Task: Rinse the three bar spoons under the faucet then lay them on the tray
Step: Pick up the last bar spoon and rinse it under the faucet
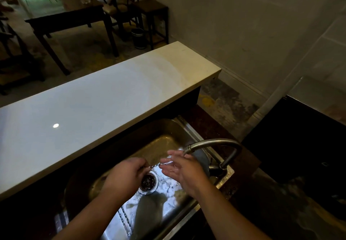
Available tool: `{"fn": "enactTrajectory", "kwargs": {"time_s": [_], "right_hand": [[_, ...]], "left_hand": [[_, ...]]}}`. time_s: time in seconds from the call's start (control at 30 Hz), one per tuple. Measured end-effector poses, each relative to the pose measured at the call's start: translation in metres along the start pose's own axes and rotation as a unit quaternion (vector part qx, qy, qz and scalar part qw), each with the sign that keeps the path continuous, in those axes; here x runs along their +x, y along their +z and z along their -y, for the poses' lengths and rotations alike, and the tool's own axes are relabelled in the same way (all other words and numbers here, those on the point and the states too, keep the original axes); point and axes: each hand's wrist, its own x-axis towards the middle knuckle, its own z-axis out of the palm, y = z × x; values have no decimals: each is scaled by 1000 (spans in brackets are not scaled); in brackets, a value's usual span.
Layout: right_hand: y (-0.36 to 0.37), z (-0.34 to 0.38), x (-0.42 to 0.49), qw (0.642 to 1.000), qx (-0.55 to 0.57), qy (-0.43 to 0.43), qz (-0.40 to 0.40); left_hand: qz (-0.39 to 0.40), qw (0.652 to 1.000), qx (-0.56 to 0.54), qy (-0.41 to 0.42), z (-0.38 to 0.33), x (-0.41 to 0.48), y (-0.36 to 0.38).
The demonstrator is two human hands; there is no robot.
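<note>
Over the steel sink (pixel 189 134), my left hand (pixel 124 176) is closed on one end of a thin twisted metal bar spoon (pixel 161 164). The spoon runs to the right, under the faucet (pixel 215 144) spout. My right hand (pixel 182 169) is at the spoon's other end with fingers spread and wet, touching or just beside it. How many spoons my left hand holds I cannot tell. A chain-like piece (pixel 125 219) lies on the wet sink floor near the front. No tray is in view.
The drain strainer (pixel 148 182) sits below my hands. A long pale raised counter (pixel 89 104) runs behind the sink. A dark cabinet (pixel 299 136) stands at the right. Dark tables, chairs and a small bin (pixel 137 38) are across the room.
</note>
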Motion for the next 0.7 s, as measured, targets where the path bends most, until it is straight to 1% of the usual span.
{"fn": "enactTrajectory", "kwargs": {"time_s": [0.07,0.23,0.37,0.5,0.63,0.7], "right_hand": [[1,-1,1,1000,9,0,4],[3,-3,3,999,10,-22,-37],[1,-2,2,999,31,-21,-16],[2,-7,1,999,-25,-29,-33],[4,-10,0,1000,-21,-7,0],[4,-10,1,1000,-24,3,-11]], "left_hand": [[-2,1000,-2,1,2,2,-2],[-7,1000,-16,16,2,1,-2],[-13,1000,-19,5,5,2,-3],[2,1000,-8,25,8,2,-1],[13,1000,-7,22,11,0,1],[14,999,-20,24,12,-2,2]]}}
